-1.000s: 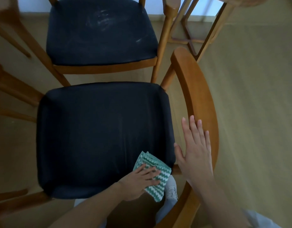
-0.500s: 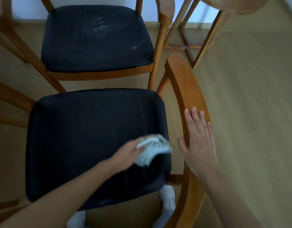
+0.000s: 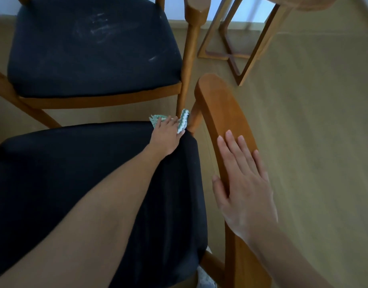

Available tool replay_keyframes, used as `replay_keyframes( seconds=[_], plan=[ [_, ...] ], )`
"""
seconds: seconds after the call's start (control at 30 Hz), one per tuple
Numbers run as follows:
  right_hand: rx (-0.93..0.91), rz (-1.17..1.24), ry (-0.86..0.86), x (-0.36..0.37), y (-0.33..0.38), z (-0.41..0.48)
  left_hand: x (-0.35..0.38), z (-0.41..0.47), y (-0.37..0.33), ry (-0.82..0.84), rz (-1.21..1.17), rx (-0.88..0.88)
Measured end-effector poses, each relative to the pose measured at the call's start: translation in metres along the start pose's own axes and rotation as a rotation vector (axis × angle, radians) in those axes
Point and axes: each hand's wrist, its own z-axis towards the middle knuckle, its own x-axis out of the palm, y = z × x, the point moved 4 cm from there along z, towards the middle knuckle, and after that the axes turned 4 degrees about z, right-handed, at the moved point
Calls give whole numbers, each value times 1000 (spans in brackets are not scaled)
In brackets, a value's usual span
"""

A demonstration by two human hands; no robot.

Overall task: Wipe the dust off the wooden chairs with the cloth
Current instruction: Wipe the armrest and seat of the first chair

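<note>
Head view. The near wooden chair (image 3: 237, 256) has a smooth, glossy orange-brown frame, a broad curved top rail (image 3: 220, 113) and a rounded-square seat pad (image 3: 54, 163) covered in matt black fabric. Beyond it stands a second wooden chair (image 3: 100, 98) of the same build, whose black seat (image 3: 75, 59) carries pale, smeared dust streaks (image 3: 102, 28). To the right, an open base frame of slanted wooden bars (image 3: 262, 44) stands on a pale wood-grain floor (image 3: 314, 142).

The green-and-white zigzag-patterned cloth (image 3: 183, 121) is soft and crumpled. It lies at the far right corner of the near seat pad, touching the upright post under the rail. One fold stands up beside the knuckles and a frayed edge shows past the fingertips. The left hand (image 3: 165, 136) holds it, fingers bent over it and pressing it against the corner. The right hand (image 3: 243, 183) lies flat on the curved top rail, fingers straight and slightly spread, thumb on the inner edge.

Half a second earlier the cloth was on the near right part of the seat pad. It has since travelled to the far corner, while the right hand has stayed on the rail.
</note>
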Motion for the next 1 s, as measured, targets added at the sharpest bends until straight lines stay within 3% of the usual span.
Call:
replay_keyframes(
  seconds=[0.3,0.63,0.87,1.0],
  plan=[
    [11,-6,24,-2,3,0,16,-59,-26,-31,93,82],
    [40,69,-57,-8,6,-8,64,-156,-73,182,159,369],
    [100,87,38,-2,24,-69,68,-224,-62,207,72,412],
    [133,116,64,0,30,-92,80,-282,-58,291,148,424]
  ],
)
